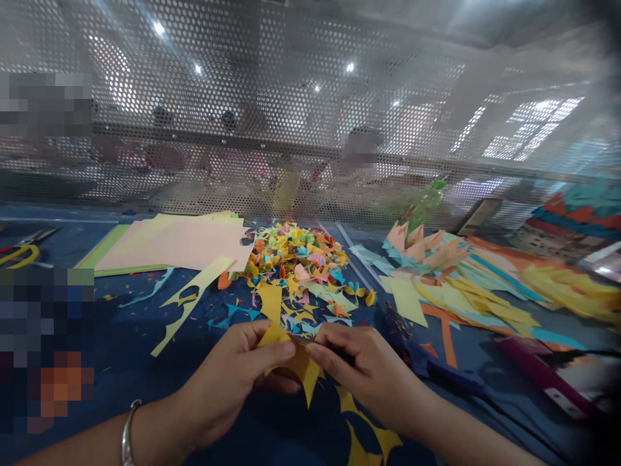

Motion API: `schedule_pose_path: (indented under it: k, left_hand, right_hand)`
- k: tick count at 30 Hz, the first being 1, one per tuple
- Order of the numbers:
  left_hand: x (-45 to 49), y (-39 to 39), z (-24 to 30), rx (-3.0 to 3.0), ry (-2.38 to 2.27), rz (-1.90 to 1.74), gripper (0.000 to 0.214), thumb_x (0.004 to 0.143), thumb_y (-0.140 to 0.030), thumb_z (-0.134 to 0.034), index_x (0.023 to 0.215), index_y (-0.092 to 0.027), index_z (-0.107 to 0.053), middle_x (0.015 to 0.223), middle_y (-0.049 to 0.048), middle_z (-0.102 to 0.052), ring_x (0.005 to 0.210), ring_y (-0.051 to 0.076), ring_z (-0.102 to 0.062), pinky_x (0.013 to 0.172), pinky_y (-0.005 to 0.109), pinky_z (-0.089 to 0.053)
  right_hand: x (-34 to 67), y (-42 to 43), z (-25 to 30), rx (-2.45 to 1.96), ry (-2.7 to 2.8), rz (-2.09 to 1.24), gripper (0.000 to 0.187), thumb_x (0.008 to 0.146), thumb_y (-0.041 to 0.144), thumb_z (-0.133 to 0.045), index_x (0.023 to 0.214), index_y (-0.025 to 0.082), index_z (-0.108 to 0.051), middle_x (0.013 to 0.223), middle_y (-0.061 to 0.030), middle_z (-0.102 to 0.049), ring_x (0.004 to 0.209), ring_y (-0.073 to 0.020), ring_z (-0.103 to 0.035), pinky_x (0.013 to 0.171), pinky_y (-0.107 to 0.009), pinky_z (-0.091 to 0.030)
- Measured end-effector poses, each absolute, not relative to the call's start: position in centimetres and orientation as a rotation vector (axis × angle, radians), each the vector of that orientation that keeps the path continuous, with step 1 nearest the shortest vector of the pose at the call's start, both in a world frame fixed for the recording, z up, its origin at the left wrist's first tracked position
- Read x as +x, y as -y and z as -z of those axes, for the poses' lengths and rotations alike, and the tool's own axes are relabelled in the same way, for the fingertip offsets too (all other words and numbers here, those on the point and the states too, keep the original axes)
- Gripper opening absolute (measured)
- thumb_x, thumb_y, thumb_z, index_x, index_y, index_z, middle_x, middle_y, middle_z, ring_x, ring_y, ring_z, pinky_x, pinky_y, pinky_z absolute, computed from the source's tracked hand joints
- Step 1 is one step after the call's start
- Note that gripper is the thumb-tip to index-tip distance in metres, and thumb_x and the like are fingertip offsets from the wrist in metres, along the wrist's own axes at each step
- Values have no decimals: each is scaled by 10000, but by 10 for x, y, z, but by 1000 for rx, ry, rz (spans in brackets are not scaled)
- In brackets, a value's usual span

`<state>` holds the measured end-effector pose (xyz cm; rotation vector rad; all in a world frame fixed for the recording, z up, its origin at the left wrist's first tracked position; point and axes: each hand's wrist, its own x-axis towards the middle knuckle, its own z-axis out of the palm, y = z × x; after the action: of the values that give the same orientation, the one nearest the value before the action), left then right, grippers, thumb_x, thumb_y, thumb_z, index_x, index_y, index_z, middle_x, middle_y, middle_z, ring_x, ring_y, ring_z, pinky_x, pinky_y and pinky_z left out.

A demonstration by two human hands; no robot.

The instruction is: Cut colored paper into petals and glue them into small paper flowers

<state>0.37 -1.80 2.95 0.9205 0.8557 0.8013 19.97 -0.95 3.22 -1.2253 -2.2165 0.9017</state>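
Observation:
My left hand, with a silver bangle on the wrist, pinches a folded piece of yellow paper between thumb and fingers. Close against it, my right hand is closed around a thin metal tool, whose tip touches the paper; its kind is mostly hidden by the fingers. Cut yellow paper scraps with curved edges hang or lie below my right hand. Just beyond both hands, a heap of small folded paper pieces in many colours lies on the dark blue table.
A stack of paper sheets lies left of the heap, with scissors farther left. To the right are a blue glue gun, a magenta power strip, a green bottle and paper strips. A perforated metal screen stands behind.

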Motion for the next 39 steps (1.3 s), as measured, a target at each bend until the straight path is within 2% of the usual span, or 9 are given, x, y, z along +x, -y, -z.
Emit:
schedule_pose_path:
  k: [5,15,18,27,33,39]
  left_hand:
    - [3,18,-30,949,-913,-786,260,780,-391,-660,892,-168,-731,850,82,-694,770,165,-605,679,263,-510]
    - [3,14,-28,1102,-964,-784,281,783,-425,-642,786,-155,-719,763,64,-685,672,144,-594,562,212,-467]
    - [2,13,-28,1123,-974,-763,294,801,-434,-613,806,-152,-695,737,62,-682,656,149,-611,517,199,-439]
    - [0,11,-24,1209,-1082,-765,305,838,-446,-555,735,-164,-610,554,-21,-561,493,85,-475,487,196,-360]
    - [3,14,-27,1256,-1073,-738,302,846,-429,-541,693,-171,-573,540,-35,-519,485,81,-449,465,198,-304]
    - [5,16,-26,1295,-1045,-706,341,842,-450,-538,649,-170,-547,513,-42,-490,468,82,-417,452,201,-289]
  right_hand:
    - [201,8,-34,-1239,2217,-896,363,942,414,-401,649,201,-407,593,45,-370,548,-104,-347,506,-249,-278]
    - [202,8,-35,-1261,2202,-933,364,932,433,-405,650,203,-405,591,47,-357,540,-105,-334,496,-250,-272]
    - [204,8,-36,-1274,2194,-930,369,927,437,-406,642,204,-394,587,47,-353,541,-106,-331,496,-250,-269]
    - [205,5,-36,-1333,2209,-890,364,917,426,-412,631,205,-375,586,48,-338,546,-109,-312,502,-262,-263]
    - [204,6,-39,-1319,2206,-919,368,919,420,-416,625,205,-363,580,49,-331,543,-107,-307,498,-261,-259]
    - [203,7,-38,-1267,2211,-981,335,933,391,-412,659,199,-424,591,43,-376,550,-106,-338,499,-249,-272]
